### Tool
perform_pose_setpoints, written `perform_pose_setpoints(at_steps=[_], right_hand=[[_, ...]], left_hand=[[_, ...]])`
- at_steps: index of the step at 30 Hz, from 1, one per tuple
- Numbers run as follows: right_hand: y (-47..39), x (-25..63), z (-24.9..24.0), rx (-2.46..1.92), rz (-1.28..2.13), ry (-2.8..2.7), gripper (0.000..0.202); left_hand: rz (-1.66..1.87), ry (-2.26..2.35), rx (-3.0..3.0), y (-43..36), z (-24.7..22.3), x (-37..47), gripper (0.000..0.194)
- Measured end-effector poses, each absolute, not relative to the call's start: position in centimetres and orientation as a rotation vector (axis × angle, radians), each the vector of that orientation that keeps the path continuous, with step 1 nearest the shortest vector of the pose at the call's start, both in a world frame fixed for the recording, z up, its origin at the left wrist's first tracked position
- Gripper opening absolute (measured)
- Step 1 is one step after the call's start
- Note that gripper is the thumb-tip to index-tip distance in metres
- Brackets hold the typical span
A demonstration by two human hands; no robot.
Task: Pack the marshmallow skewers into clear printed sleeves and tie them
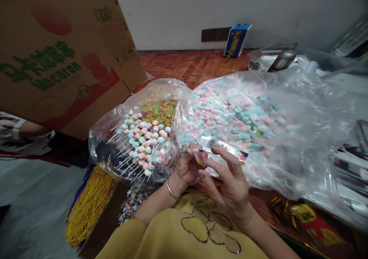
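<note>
A small printed plastic wrapper (227, 148) with a clear window, white print and red and blue patches is held in front of my body. My left hand (184, 169), with a bangle at the wrist, pinches its near left end between thumb and fingers. My right hand (231, 178) grips the wrapper from the right, with its fingers bent over it and the thumb below. Whether anything is inside the wrapper I cannot make out. Beside my left hand lies a pile of marshmallow skewers (148, 140) on white sticks. Behind both hands spreads a large clear bag of loose pink and blue marshmallows (241, 113).
A tall cardboard box (66, 56) stands at the left. Small coloured ring candies (161, 111) lie behind the skewers. An open box of finished sticks (133, 203) sits below, near gold fringe (92, 205). A blue device (237, 40) stands against the wall.
</note>
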State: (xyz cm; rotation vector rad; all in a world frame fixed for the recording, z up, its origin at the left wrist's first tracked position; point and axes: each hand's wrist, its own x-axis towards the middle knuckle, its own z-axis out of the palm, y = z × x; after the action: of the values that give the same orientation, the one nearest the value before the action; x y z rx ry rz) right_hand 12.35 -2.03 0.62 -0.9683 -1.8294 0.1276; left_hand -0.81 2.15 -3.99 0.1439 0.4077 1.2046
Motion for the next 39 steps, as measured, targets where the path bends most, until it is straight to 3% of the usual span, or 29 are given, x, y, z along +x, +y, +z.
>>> perform_pose_setpoints(at_steps=[5, 9, 14, 17, 21, 24, 28, 34, 39], right_hand=[[-2.3, 12.4, 0.5, -0.943, 0.183, -1.845, 0.039], [-1.4, 12.5, 0.9, -0.937, 0.256, -1.729, 0.031], [1.8, 8.7, 0.9, -0.934, 0.684, -1.878, 0.016], [3.7, 3.9, 0.6, -1.025, 0.922, -2.159, 0.024], [5.8, -2.6, 0.3, -1.285, 0.711, -2.46, 0.044], [6.9, -5.0, -0.5, -1.361, 0.684, -2.523, 0.037], [7.6, -4.5, -2.5, -1.413, 0.8, -2.431, 0.028], [7.1, -1.7, -4.5, -1.32, 1.001, -2.185, 0.04], [5.3, 0.6, -4.0, -1.059, 1.136, -1.787, 0.035]], left_hand=[[1.238, 0.469, 0.173, 1.8, -3.6, -1.0, 0.051], [1.315, 0.495, 0.185, 0.9, -1.9, -3.0, 0.054], [1.649, 0.458, 0.217, -2.2, 0.4, -9.4, 0.058], [1.888, 0.485, 0.293, -4.5, 0.8, -13.4, 0.057], [2.03, 0.514, 0.288, -6.2, 0.2, -16.1, 0.053], [2.027, 0.501, 0.259, -6.1, -0.3, -16.5, 0.051], [1.974, 0.485, 0.224, -5.0, -0.8, -16.6, 0.051], [1.929, 0.55, 0.173, -3.0, -1.8, -16.6, 0.049], [1.912, 0.544, 0.1, -1.3, -1.9, -16.6, 0.045]])
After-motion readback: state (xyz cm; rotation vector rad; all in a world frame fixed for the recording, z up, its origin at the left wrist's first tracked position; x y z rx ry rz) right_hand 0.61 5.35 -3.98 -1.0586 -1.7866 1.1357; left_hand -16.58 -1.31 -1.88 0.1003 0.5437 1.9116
